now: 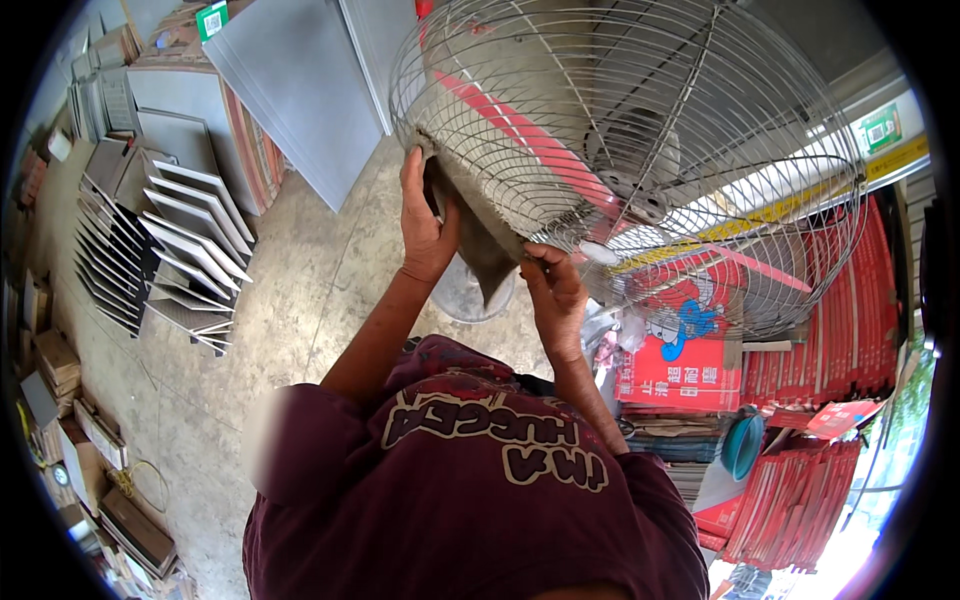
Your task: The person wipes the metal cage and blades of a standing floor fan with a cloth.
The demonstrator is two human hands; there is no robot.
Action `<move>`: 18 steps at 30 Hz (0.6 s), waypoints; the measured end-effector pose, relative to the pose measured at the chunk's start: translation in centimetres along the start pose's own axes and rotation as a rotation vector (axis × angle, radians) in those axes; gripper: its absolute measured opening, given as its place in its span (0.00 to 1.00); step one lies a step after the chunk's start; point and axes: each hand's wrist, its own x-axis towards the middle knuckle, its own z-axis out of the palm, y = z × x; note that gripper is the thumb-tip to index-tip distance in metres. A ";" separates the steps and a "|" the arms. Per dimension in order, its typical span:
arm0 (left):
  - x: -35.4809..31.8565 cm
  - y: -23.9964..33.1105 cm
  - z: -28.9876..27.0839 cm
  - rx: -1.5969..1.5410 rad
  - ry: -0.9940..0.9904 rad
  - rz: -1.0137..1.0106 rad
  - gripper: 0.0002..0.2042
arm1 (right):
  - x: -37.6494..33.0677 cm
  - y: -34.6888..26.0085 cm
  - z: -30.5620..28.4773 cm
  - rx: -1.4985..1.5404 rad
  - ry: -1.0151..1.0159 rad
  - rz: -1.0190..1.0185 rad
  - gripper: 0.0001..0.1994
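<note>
Large fan (640,150) with wire cage and red blades stands overhead, just ahead of the person. Left hand (425,225) presses a grey cloth (480,240) against the cage's lower rim, fingers clenched on the cloth. Right hand (555,295) grips the cloth's lower end at the cage, fingers closed around it. Red boxes (830,340) stacked close on the right. Grey tile samples (185,240) racked on the left; big grey panels (300,90) lean behind. Concrete floor (300,300), dusty. Fan base (465,295) sits below the hands.
</note>
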 end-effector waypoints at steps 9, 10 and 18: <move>5.2 2.3 0.3 0.127 -0.030 0.201 0.35 | 0.9 -0.9 0.6 0.048 0.027 -0.101 0.11; 4.6 1.5 0.5 0.074 -0.022 0.142 0.35 | 0.9 -0.7 0.7 0.021 0.009 -0.087 0.11; 2.1 -0.4 -0.9 0.026 -0.019 0.012 0.34 | 0.8 -1.3 1.9 0.001 -0.024 -0.068 0.11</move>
